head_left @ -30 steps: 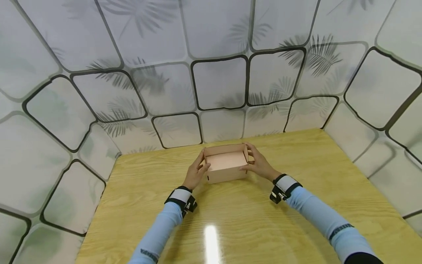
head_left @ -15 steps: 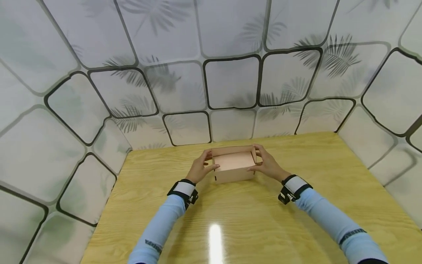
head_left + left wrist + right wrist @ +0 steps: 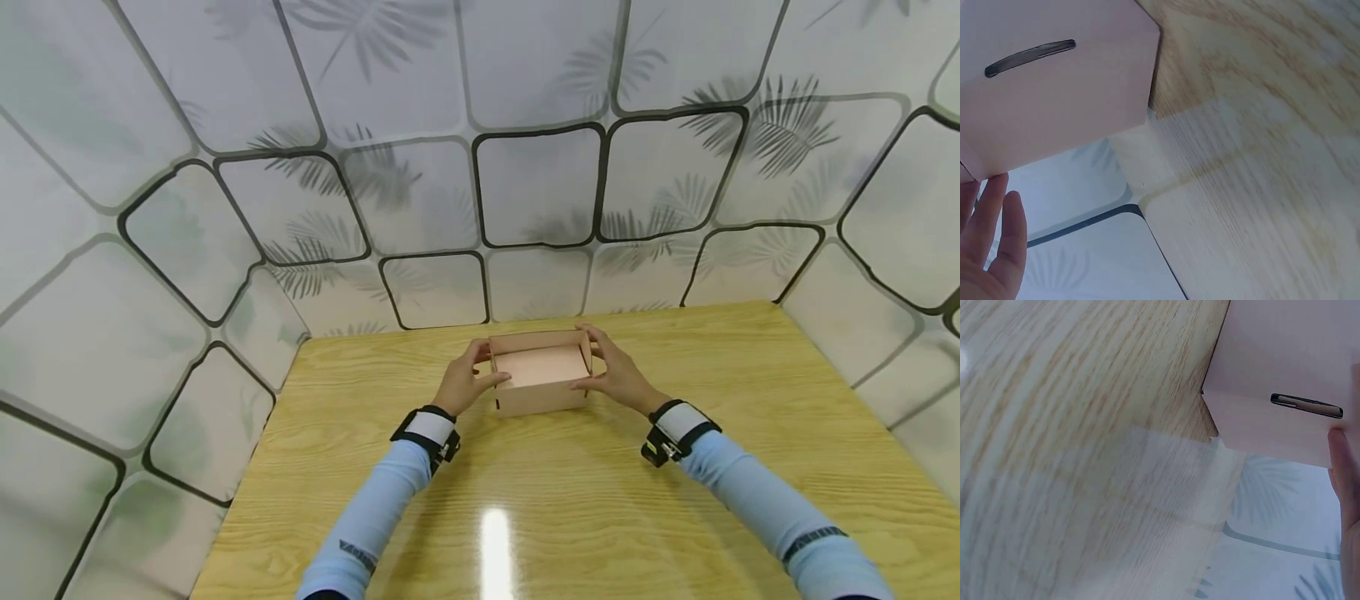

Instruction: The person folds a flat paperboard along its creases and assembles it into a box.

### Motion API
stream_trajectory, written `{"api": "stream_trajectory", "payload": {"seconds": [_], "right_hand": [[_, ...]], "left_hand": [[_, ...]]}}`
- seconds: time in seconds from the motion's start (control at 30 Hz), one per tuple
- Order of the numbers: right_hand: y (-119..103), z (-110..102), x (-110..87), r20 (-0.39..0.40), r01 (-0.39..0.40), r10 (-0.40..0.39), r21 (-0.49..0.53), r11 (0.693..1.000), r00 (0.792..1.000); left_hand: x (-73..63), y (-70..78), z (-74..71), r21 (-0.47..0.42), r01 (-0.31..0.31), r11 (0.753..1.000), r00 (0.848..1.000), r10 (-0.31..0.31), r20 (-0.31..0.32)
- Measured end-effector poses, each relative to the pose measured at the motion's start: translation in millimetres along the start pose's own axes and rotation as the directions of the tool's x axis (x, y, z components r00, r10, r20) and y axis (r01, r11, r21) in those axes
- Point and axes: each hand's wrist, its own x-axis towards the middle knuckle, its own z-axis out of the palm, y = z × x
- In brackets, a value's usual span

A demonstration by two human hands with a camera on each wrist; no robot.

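Note:
An open-topped cardboard box (image 3: 542, 398), pale brown and shallow, is near the far edge of the table in the head view. My left hand (image 3: 459, 385) grips its left end, thumb over the front rim and fingers towards the back corner. At the right end my right hand (image 3: 624, 380) holds it the same way. In the left wrist view, a narrow slot shows in the box's side (image 3: 1072, 106), with fingertips (image 3: 1013, 212) at its edge. The right wrist view shows a similar slot in the cardboard (image 3: 1272, 425), near a finger (image 3: 1340, 450). The visible inside of the box holds nothing.
The light wood table (image 3: 570, 500) carries a bright glare streak (image 3: 495, 550) in front of the box. Just behind it rises a patterned wall covering (image 3: 536, 187) with dark outlines and leaf prints, continuing along both sides.
The head view has turned slightly left, so box, hands and table sit farther right in it. Both hands keep their hold at the box's ends.

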Motion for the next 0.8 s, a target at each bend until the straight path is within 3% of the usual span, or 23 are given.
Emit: {"api": "stream_trajectory", "payload": {"seconds": [0.17,0.23,0.33,0.43,0.5,0.57,0.67,0.73,0.8], "right_hand": [[1.5,1.9,1.9,0.003,-0.018,0.018,-0.026,1.000,1.000],[2.0,2.6,1.6,0.001,-0.003,0.003,-0.033,0.999,1.000],[3.0,4.7,0.1,-0.021,0.124,-0.126,-0.071,0.990,0.992],[-7.0,6.2,-3.2,-0.068,0.272,-0.282,-0.132,0.953,0.957],[-16.6,6.6,-6.0,-0.097,0.323,-0.341,-0.161,0.933,0.935],[-27.4,5.6,-9.3,-0.108,0.302,-0.321,-0.158,0.940,0.941],[-32.1,4.0,-11.9,-0.103,0.203,-0.217,-0.132,0.970,0.971],[-31.4,3.1,-11.5,-0.115,0.105,-0.113,-0.076,0.992,0.987],[-27.9,2.7,-10.6,-0.127,0.003,-0.004,-0.001,1.000,0.992]], "left_hand": [[2.4,-3.6,-3.3,0.023,0.004,1.000,0.999,-0.005,0.035],[2.2,-5.4,-5.2,0.025,-0.022,0.999,0.998,0.021,0.064],[0.3,-9.3,-7.3,0.028,-0.080,0.996,0.986,0.075,0.146],[-1.8,-12.2,-8.1,-0.021,-0.108,0.994,0.967,0.110,0.230],[-2.9,-13.3,-7.7,-0.044,-0.110,0.993,0.960,0.117,0.253],[-3.0,-13.6,-6.8,-0.062,-0.095,0.994,0.962,0.107,0.251],[-2.3,-13.7,-5.3,-0.068,-0.048,0.997,0.970,0.063,0.236],[-2.9,-13.4,-4.6,-0.097,0.038,0.995,0.971,-0.014,0.239],[-4.0,-13.6,-3.4,-0.150,0.158,0.976,0.959,-0.116,0.259]]}}
